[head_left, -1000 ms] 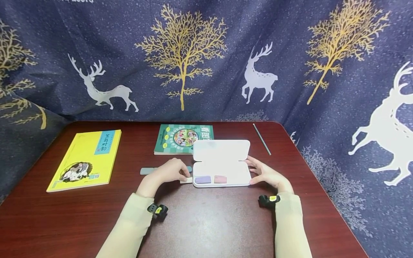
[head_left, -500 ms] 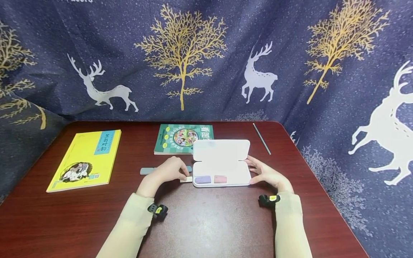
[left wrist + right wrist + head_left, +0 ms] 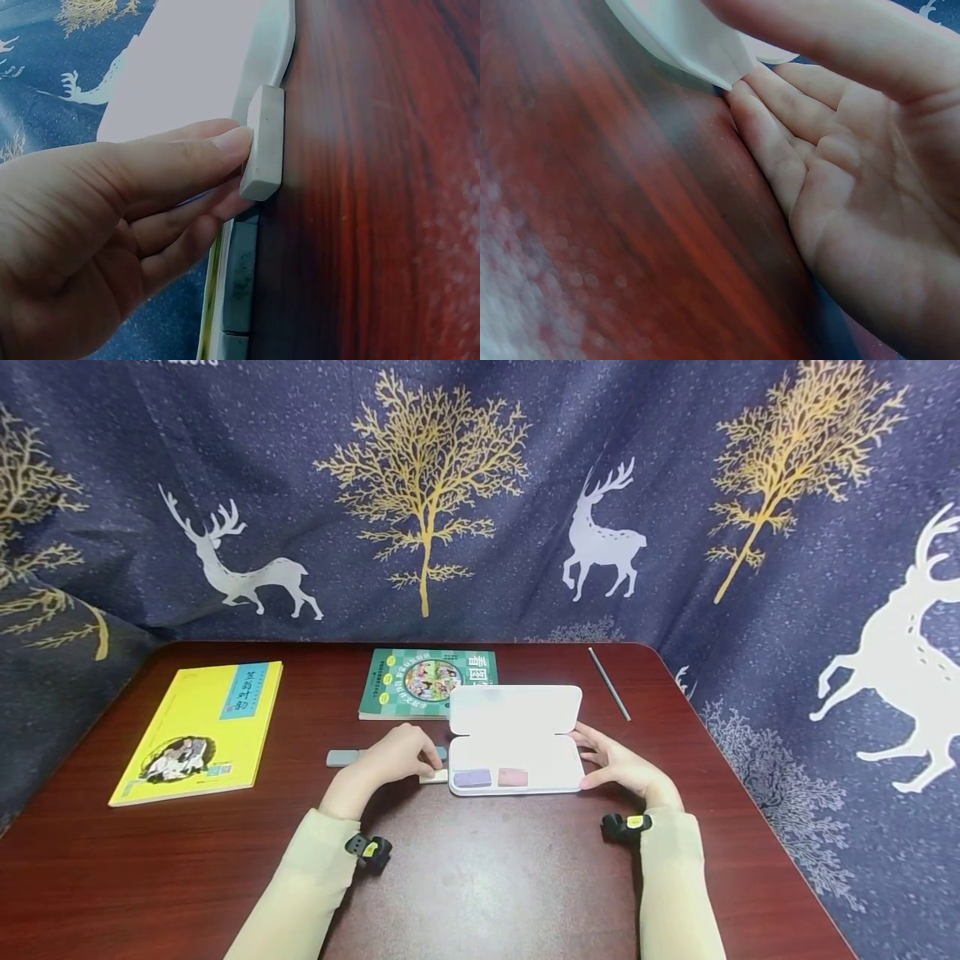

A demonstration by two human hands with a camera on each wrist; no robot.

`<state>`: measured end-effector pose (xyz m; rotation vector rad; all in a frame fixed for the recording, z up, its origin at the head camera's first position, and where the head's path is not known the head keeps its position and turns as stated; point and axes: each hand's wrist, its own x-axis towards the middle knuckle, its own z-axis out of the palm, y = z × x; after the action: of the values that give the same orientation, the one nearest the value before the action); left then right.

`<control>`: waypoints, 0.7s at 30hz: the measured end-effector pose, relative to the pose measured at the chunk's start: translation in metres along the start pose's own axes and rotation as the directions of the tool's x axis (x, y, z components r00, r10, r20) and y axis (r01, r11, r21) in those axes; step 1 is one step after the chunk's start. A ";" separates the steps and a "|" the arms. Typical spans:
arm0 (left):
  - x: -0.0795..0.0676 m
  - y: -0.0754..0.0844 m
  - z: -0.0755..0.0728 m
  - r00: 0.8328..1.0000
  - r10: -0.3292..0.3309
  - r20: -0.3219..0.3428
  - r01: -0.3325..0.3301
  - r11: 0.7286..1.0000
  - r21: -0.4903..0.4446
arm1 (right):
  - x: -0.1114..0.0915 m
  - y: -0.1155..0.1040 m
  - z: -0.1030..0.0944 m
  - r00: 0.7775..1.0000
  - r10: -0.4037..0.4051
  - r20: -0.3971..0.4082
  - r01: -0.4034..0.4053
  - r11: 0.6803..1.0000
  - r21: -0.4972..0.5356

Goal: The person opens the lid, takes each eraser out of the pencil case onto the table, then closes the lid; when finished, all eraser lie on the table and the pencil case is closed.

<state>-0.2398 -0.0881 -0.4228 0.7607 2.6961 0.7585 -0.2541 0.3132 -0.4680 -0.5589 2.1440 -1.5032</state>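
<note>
A white pencil case lies with its lid raised. Inside, along the front wall, are a purple block and a pink block. My left hand pinches a small white eraser between thumb and fingers, just outside the case's left end. Behind that hand, a grey-blue strip is partly covered. My right hand holds the case's right end, thumb at the front corner and fingers toward the hinge. In the right wrist view the case shows only in part.
A yellow book lies at the table's left. A green book sits behind the case, partly hidden by the lid. One thin grey-green pencil is at the back right. Patterned cloth hangs behind the table.
The left fingers have shifted slightly on the white eraser, which stays beside the case's left end. The right hand and the case have not visibly moved.
</note>
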 end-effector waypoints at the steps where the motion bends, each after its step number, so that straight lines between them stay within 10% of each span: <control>1: 0.000 0.000 0.000 1.000 -0.003 -0.002 0.003 1.000 -0.005 | 0.000 0.000 0.000 1.000 -0.001 -0.001 0.001 1.000 0.000; 21: 0.007 0.026 0.012 0.991 0.085 -0.105 -0.085 0.996 0.002 | 0.000 0.001 0.001 1.000 -0.028 0.004 0.028 1.000 0.007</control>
<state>-0.2309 -0.0604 -0.4191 0.8635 2.7699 0.8435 -0.2542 0.3127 -0.4688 -0.5907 2.1356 -1.5225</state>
